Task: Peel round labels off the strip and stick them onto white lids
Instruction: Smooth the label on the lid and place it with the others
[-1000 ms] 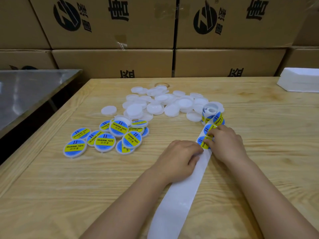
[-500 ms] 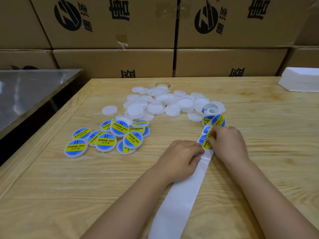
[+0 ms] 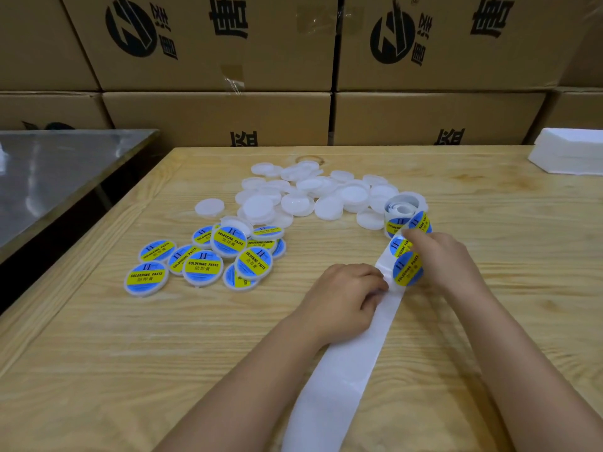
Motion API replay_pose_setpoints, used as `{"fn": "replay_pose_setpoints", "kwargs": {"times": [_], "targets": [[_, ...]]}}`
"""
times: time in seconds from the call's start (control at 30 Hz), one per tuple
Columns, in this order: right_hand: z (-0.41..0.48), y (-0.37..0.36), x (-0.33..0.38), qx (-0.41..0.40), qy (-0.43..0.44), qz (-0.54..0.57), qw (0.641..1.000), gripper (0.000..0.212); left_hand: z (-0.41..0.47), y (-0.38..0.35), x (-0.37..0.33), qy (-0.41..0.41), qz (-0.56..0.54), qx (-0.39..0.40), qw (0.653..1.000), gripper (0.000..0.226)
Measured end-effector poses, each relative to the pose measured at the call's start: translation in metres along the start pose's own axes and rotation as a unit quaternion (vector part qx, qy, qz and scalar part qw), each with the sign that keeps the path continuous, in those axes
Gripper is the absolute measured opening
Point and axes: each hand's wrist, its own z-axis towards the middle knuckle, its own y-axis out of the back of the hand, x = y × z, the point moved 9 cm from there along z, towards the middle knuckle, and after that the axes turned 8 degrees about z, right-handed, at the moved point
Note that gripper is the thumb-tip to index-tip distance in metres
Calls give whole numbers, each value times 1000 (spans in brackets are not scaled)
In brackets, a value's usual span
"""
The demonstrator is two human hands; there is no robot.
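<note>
The tabletop [image 3: 98, 353] is of light wood with a clear grain, and a thin groove runs along its left and far sides. Behind it, brown cardboard boxes [image 3: 212, 119] with black printed signs are stacked like a wall. To the far left of the left hand a steel table [image 3: 49, 171] stands beside the tabletop, separated from it by a dark gap. Far beyond the right hand, at the tabletop's corner, lies a white stack [image 3: 574, 151]; what it is made of, I cannot tell. The white strip [image 3: 346, 370] runs from the near edge up between both arms. The left hand [image 3: 346, 298] has curled fingers, and their tips hold the strip's left edge down on the wood. Just to the right of it, the right hand [image 3: 443, 262] pinches a round label [image 3: 406, 269], blue with a yellow band, whose edge stands partly raised from the strip. Just beyond the right hand the strip ends in a small roll [image 3: 404, 210] with more labels on it. The plain white lids [image 3: 310, 197] lie in a loose heap beyond the left hand, touching the roll. The labelled lids [image 3: 202, 256] are spread to the left of the left hand, some overlapping others.
</note>
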Motion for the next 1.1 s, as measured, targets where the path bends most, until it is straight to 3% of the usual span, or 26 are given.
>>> {"fn": "replay_pose_setpoints", "kwargs": {"times": [0.1,0.2,0.27,0.4,0.5,0.57,0.67,0.73,0.8,0.97,1.1], "targets": [[-5,3,22,-6,60,127,990,38,0,1,-2,-8,-5,-1,1000,22],[-10,-14,43,56,113,301,945,20,1,1,-4,-20,-4,0,1000,25],[-10,-35,42,87,113,335,931,5,2,0,-4,-24,2,2,1000,28],[-1,-55,8,51,56,367,927,12,2,1,6,21,-27,-5,999,17],[8,-55,-11,47,6,409,911,11,0,23,9,43,43,-73,995,11],[11,-52,-15,39,9,394,918,13,-2,54,20,61,119,-164,977,20],[8,-54,-11,57,30,363,930,20,-16,108,81,232,145,-268,924,18],[8,-55,-10,57,34,364,929,19,-39,126,132,378,177,-246,875,21],[9,-54,-11,48,33,373,926,14,-60,127,166,454,192,-188,849,27],[11,-56,-10,44,37,365,929,11,-43,104,191,423,211,-80,878,35],[12,-55,-11,42,40,371,927,11,-19,79,210,424,231,39,875,47]]}}
